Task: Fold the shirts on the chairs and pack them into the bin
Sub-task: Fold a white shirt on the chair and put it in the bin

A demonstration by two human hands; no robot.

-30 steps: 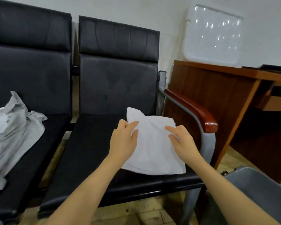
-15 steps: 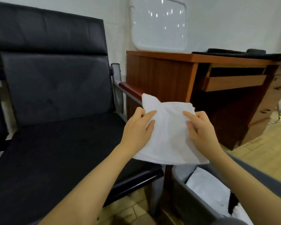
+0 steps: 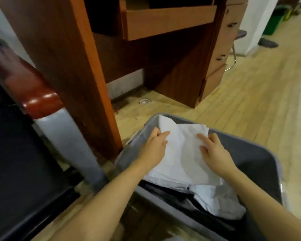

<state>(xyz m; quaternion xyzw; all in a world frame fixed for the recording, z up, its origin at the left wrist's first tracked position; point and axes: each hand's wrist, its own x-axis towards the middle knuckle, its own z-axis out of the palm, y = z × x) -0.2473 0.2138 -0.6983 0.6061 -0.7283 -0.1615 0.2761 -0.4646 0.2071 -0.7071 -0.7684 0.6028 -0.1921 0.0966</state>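
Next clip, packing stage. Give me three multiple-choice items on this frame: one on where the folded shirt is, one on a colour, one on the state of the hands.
1. Where is the folded white shirt?
A. Spread on the chair seat
B. Over the open grey bin
C. On top of the desk

2. What colour is the cap of the chair armrest?
A. Reddish brown
B. Green
C. White

3. What are the two hands doing?
A. Both hang idle
B. Only one touches the shirt
C. Both hold the shirt, one on each side

Answers:
1 B: the shirt sits within the bin's rim, above other white cloth already inside.
2 A: the glossy red-brown cap sits on a grey metal post.
3 C: the left hand grips the shirt's left side and the right hand its right side.
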